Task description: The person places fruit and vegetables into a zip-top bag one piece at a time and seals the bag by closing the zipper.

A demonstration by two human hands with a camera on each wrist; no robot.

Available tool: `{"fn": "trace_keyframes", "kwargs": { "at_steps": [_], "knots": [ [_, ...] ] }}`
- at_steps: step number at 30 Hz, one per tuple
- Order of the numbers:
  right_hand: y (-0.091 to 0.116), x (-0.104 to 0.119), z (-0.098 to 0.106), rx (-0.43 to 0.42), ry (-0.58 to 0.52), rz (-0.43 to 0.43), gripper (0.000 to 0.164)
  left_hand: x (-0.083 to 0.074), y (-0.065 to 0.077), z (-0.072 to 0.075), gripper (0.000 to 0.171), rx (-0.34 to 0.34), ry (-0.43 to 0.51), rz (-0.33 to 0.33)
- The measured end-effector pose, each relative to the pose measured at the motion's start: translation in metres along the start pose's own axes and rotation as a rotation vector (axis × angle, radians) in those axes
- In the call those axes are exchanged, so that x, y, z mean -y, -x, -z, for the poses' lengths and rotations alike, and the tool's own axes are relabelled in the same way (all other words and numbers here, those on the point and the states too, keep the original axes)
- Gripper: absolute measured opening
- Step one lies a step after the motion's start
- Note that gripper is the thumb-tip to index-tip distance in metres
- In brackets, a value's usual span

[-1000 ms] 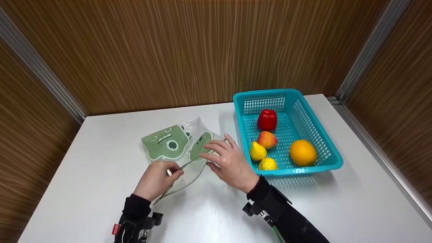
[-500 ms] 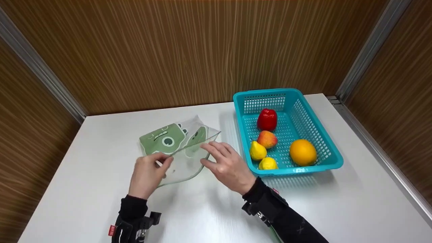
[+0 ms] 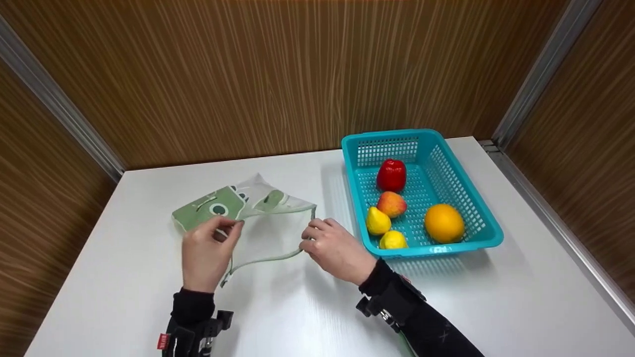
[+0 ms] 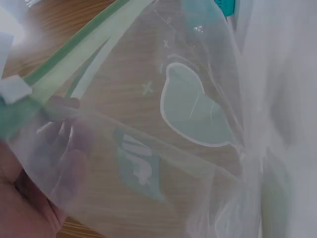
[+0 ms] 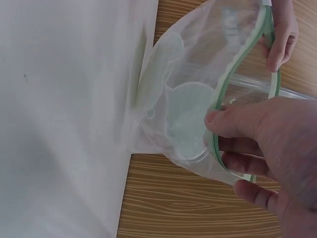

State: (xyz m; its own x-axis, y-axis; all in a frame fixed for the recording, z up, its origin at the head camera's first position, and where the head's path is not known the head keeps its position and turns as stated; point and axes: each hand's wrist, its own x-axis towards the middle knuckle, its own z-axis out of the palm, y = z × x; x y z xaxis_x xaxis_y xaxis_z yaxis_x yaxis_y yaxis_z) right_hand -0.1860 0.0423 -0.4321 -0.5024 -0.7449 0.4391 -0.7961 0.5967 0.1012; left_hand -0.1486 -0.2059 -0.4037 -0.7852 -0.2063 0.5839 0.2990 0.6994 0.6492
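Observation:
A clear zip bag [image 3: 258, 196] with green cartoon prints lies on the white table, its green-edged mouth spread toward me. My left hand [image 3: 206, 255] pinches one lip of the mouth between thumb and fingers. On the other side, my right hand [image 3: 340, 250] holds the rim near its right corner. In the right wrist view, the right thumb presses the green strip of the bag [image 5: 190, 119], with fingers behind it. Through the plastic in the left wrist view, my left hand [image 4: 25, 198] shows beside a white slider [image 4: 15, 89].
Right of the bag stands a turquoise basket [image 3: 496, 233]. In it lie a red pepper-like piece [image 3: 392, 175], a peach [image 3: 392, 204], a yellow pear [image 3: 378, 221], a lemon [image 3: 393, 240] and an orange [image 3: 444, 223]. Wood-grain panels [image 3: 297, 74] enclose the back and sides.
The bag and my left hand have shifted left. The mouth has widened, and my right hand's fingers have closed on its right edge. The basket stays put.

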Motion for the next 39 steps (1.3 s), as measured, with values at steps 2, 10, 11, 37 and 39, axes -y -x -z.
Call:
{"fn": "trace_keyframes", "kwargs": {
  "at_steps": [2, 10, 11, 37, 39],
  "knots": [
    [0.001, 0.000, 0.006, 0.016, -0.069, -0.019, 0.016, 0.000, 0.002, -0.005, 0.006, 0.011, -0.026, -0.024],
    [0.017, -0.037, 0.042, -0.106, -0.271, -0.314, 0.026, -0.004, 0.005, -0.012, 0.008, 0.039, -0.037, -0.072],
    [0.022, -0.045, 0.044, -0.097, -0.275, -0.377, 0.028, -0.004, 0.005, -0.012, 0.008, 0.047, -0.041, -0.074],
    [0.081, -0.111, 0.047, 0.543, -0.410, -0.822, 0.065, -0.004, 0.007, -0.016, 0.007, 0.108, -0.112, -0.063],
    [0.082, -0.113, 0.045, 0.571, -0.431, -0.816, 0.065, -0.004, 0.007, -0.016, 0.007, 0.109, -0.112, -0.063]
  ]
}}
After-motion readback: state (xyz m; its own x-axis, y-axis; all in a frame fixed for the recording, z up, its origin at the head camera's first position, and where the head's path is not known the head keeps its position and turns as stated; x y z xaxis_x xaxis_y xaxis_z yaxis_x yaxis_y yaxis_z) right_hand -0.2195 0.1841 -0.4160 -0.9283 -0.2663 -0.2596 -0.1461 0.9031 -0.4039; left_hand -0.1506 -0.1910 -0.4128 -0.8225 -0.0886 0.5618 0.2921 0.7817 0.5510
